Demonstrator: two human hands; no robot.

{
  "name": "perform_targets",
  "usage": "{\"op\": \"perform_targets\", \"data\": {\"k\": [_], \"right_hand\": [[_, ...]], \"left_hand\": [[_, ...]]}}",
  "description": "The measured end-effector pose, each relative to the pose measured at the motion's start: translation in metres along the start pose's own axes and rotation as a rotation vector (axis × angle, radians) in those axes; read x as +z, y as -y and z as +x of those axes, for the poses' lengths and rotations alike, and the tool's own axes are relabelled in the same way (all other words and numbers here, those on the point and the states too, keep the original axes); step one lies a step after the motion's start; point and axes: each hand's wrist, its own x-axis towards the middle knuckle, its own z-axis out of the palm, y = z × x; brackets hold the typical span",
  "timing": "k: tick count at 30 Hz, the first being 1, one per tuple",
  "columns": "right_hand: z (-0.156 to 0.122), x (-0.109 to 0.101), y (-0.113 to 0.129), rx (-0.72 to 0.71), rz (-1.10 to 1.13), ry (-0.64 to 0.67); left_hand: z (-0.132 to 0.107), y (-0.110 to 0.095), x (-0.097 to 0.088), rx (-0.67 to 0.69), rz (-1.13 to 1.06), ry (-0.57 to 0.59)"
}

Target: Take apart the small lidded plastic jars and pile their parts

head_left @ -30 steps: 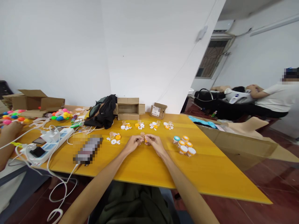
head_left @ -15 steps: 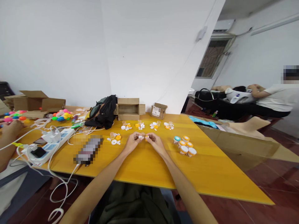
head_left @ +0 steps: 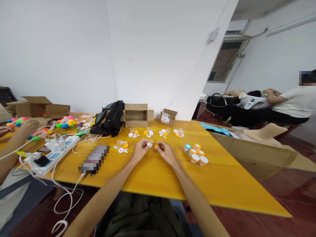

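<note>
Co-worker's hand (head_left: 29, 127) shifted, wearer's left fingers (head_left: 144, 142) holding white piece (head_left: 149, 144), right fingers (head_left: 163, 145) apparently orange cap (head_left: 156, 146), jars (head_left: 193, 151) nearby

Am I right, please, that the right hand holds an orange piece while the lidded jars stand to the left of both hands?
Not quite: the head view shows the lidded jars to the right of the left hand and the right hand, which holds an orange piece.

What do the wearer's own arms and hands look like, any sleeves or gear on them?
Left hand and right hand: ungloved. Left forearm and right forearm: slim, tapering to the wrists, no sleeves in view. No watch, bands, cables or markings visible; rings too small to tell. Dark green cloth, probably clothing, shows at the lap.
</note>
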Motion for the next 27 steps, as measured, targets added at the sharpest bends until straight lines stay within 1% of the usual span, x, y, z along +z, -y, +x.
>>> {"op": "perform_targets", "data": {"k": [4, 7, 9, 11, 13, 15, 20, 24, 27], "right_hand": [[0.001, -0.002, -0.006, 0.008, -0.076, -0.045], [0.0, -0.002, 0.0, -0.061, -0.141, -0.124], [-0.002, -0.001, 0.008, -0.112, -0.128, -0.137], [-0.004, 0.003, 0.016, -0.119, -0.052, -0.079], [-0.005, 0.006, 0.022, -0.097, 0.035, -0.003], [-0.004, 0.009, 0.025, -0.064, 0.11, 0.046], [-0.001, 0.006, 0.022, 0.039, 0.238, 0.061], [0.001, 0.004, 0.019, 0.039, 0.272, 0.053], [0.0, 0.006, 0.018, 0.031, 0.222, 0.082]], "left_hand": [[-0.002, -0.003, 0.001, 0.065, 0.063, 0.006], [-0.004, -0.005, 0.002, 0.128, 0.114, -0.013], [-0.005, -0.006, 0.003, 0.139, 0.111, -0.012], [-0.006, -0.007, 0.004, 0.109, 0.065, 0.006], [-0.006, -0.009, 0.005, 0.056, -0.01, 0.027], [-0.005, -0.009, 0.006, 0.007, -0.089, 0.043], [-0.004, -0.01, 0.005, -0.07, -0.215, 0.089], [-0.006, -0.013, 0.004, -0.104, -0.259, 0.115], [-0.006, -0.014, 0.004, -0.115, -0.254, 0.1]]}}
